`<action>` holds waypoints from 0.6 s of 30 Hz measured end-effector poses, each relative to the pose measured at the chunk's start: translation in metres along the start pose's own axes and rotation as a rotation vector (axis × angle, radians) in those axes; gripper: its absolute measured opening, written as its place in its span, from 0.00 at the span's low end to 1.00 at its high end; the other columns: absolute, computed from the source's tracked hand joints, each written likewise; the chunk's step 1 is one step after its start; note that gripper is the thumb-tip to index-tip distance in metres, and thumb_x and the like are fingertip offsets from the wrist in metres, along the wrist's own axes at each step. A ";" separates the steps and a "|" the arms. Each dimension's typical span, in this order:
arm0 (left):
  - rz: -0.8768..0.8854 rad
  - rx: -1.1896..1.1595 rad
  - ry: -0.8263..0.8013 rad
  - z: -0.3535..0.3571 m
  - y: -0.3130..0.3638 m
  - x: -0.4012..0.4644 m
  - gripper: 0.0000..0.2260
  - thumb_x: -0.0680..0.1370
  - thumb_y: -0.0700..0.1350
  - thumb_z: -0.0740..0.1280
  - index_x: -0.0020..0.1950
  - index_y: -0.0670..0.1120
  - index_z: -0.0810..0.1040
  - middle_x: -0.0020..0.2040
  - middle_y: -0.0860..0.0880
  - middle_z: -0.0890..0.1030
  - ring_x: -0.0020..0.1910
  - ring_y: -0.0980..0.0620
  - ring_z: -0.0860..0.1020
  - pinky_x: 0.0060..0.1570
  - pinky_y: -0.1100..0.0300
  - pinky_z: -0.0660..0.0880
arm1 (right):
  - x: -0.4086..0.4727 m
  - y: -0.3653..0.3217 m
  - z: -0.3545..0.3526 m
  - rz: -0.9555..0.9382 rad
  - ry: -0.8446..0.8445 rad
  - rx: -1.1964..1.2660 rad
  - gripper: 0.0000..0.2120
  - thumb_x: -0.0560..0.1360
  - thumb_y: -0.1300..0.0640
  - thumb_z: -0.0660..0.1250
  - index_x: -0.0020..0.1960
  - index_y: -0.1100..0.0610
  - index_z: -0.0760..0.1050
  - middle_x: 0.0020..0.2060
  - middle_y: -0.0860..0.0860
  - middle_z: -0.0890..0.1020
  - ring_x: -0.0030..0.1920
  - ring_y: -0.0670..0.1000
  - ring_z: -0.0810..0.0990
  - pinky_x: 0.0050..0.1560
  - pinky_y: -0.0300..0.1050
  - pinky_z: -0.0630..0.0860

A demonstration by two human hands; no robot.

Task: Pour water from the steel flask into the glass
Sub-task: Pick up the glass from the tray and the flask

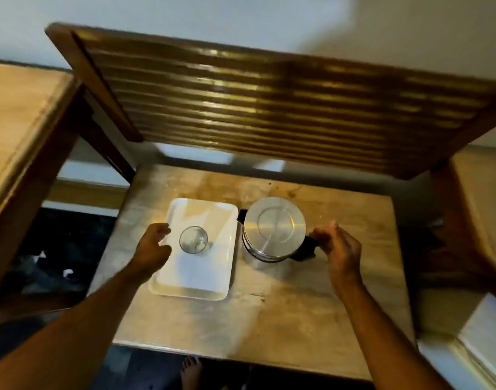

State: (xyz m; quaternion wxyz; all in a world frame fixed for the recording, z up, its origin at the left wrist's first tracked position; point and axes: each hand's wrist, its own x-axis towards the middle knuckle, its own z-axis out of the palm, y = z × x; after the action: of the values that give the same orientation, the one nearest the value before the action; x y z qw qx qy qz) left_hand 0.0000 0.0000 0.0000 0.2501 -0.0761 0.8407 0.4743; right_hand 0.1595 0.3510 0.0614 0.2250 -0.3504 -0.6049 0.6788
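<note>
A small wooden table with a pale, worn top stands below a ribbed wooden shelf. On the table's left half lies a white rectangular tray, and on the tray stands a clear drinking glass, upright, seen from above through its round mouth. Just to the right of the tray, directly on the table top, stands the steel flask — upright, its flat round lid closed and catching the light, a dark spout part toward the tray and a black handle on its right side.

The left hand hovers over the left edge of the tray, beside the glass but apart from it; its fingers are loosely curled and spread, holding nothing. The right hand is at the flask's handle, fingers bent toward it and the fingertips at or touching the black grip — whether they have closed around it I cannot tell, since the hand is a little blurred.

A bare foot shows on the dark floor under the near edge of the table.
</note>
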 end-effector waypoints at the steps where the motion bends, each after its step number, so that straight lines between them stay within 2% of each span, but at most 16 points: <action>1: -0.008 -0.030 -0.025 0.008 -0.011 0.004 0.28 0.71 0.22 0.63 0.68 0.40 0.69 0.68 0.37 0.74 0.69 0.40 0.72 0.57 0.53 0.69 | -0.004 0.010 0.001 -0.037 -0.029 -0.010 0.16 0.79 0.50 0.66 0.37 0.55 0.82 0.32 0.54 0.83 0.37 0.55 0.81 0.44 0.51 0.76; 2: 0.006 -0.036 -0.070 0.014 -0.016 0.005 0.30 0.69 0.22 0.67 0.67 0.43 0.69 0.66 0.39 0.75 0.68 0.40 0.72 0.58 0.52 0.69 | -0.007 0.017 0.002 -0.057 -0.025 -0.031 0.16 0.78 0.48 0.68 0.35 0.55 0.80 0.31 0.58 0.79 0.37 0.56 0.77 0.42 0.51 0.73; 4: 0.011 -0.055 -0.108 0.032 -0.026 0.005 0.35 0.62 0.28 0.76 0.65 0.49 0.70 0.61 0.46 0.77 0.61 0.47 0.77 0.55 0.54 0.72 | -0.016 0.032 0.013 -0.041 -0.045 -0.009 0.16 0.76 0.45 0.67 0.33 0.52 0.79 0.30 0.55 0.76 0.35 0.52 0.75 0.37 0.47 0.71; 6: 0.039 -0.091 -0.099 0.048 -0.027 0.004 0.39 0.58 0.34 0.83 0.64 0.53 0.72 0.58 0.53 0.79 0.55 0.59 0.78 0.52 0.57 0.76 | -0.020 0.035 0.024 -0.027 -0.087 0.005 0.18 0.75 0.41 0.65 0.30 0.48 0.79 0.26 0.43 0.79 0.30 0.44 0.78 0.32 0.38 0.74; 8: 0.063 -0.140 -0.037 0.061 -0.019 0.005 0.37 0.57 0.44 0.85 0.62 0.55 0.74 0.57 0.57 0.80 0.55 0.60 0.79 0.53 0.57 0.77 | -0.022 0.038 0.028 -0.020 -0.127 0.018 0.23 0.74 0.33 0.64 0.30 0.48 0.81 0.23 0.43 0.80 0.27 0.43 0.79 0.29 0.37 0.74; 10: 0.071 -0.173 -0.002 0.067 -0.015 0.007 0.36 0.55 0.53 0.84 0.61 0.55 0.75 0.57 0.57 0.80 0.57 0.54 0.78 0.55 0.54 0.76 | -0.024 0.043 0.029 0.000 -0.166 0.014 0.29 0.75 0.32 0.62 0.28 0.53 0.81 0.21 0.47 0.80 0.24 0.47 0.77 0.28 0.38 0.72; 14: 0.078 -0.113 0.009 0.068 -0.008 -0.002 0.37 0.60 0.48 0.84 0.66 0.47 0.74 0.62 0.47 0.79 0.61 0.45 0.77 0.60 0.48 0.75 | -0.026 0.045 0.035 0.085 -0.180 0.017 0.28 0.78 0.45 0.59 0.23 0.54 0.77 0.17 0.48 0.75 0.22 0.49 0.74 0.32 0.46 0.72; 18: 0.107 -0.115 0.053 0.051 0.012 -0.021 0.34 0.62 0.42 0.84 0.65 0.46 0.75 0.60 0.45 0.81 0.58 0.44 0.79 0.58 0.46 0.77 | -0.014 0.009 0.053 0.194 -0.064 0.048 0.23 0.74 0.44 0.69 0.25 0.54 0.77 0.17 0.47 0.74 0.19 0.45 0.69 0.22 0.38 0.64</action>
State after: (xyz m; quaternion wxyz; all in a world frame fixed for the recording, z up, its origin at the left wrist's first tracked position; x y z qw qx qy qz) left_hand 0.0318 0.0470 -0.0024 0.1971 -0.0578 0.8213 0.5322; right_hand 0.1303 0.3046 0.0568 0.1472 -0.3800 -0.5584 0.7226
